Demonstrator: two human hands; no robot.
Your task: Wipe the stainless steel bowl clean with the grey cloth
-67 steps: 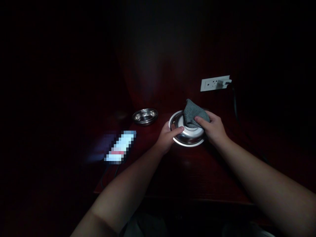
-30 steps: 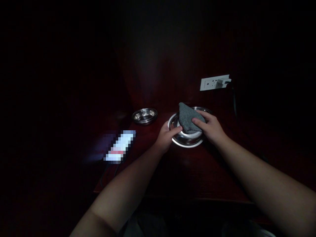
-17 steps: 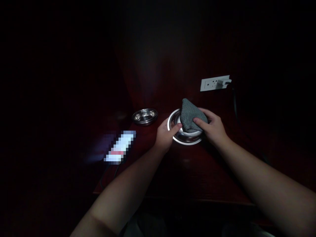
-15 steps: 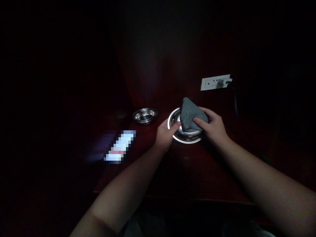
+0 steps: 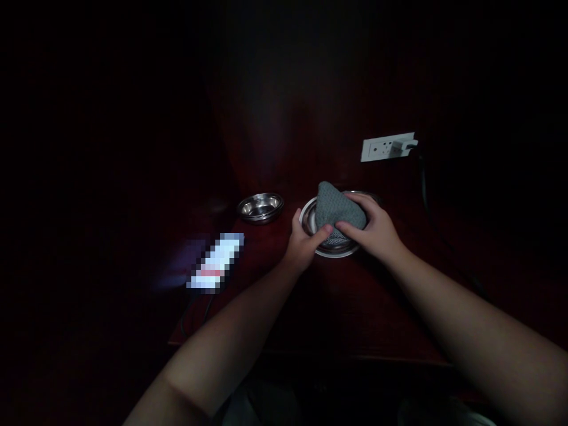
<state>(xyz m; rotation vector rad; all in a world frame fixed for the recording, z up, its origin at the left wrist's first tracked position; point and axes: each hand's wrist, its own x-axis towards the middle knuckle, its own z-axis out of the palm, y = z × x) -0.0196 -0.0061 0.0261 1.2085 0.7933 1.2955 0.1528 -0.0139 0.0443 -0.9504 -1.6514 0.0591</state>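
Note:
A shiny metal bowl (image 5: 338,252) is held over the dark red table in the middle of the view. My left hand (image 5: 305,241) grips its left side, the thumb over the rim and pressing near the cloth. A folded grey cloth (image 5: 339,207) covers much of the bowl's inside. My right hand (image 5: 375,228) is closed around the right part of that cloth, thumb on top, fingers behind it. Beyond my right hand, the rim of another metal dish (image 5: 371,194) shows; the rest of it is hidden.
Stacked metal bowls (image 5: 261,208) stand to the left on the table (image 5: 355,319). A lit, blurred-out phone (image 5: 216,263) with a cable lies nearer on the left. On the back wall is a socket (image 5: 386,148) with a plug and a hanging black cord (image 5: 423,183).
My right hand and the cloth have shifted slightly left and down across the bowl. The left thumb has come closer to the right thumb, and the dish rim behind has come into view.

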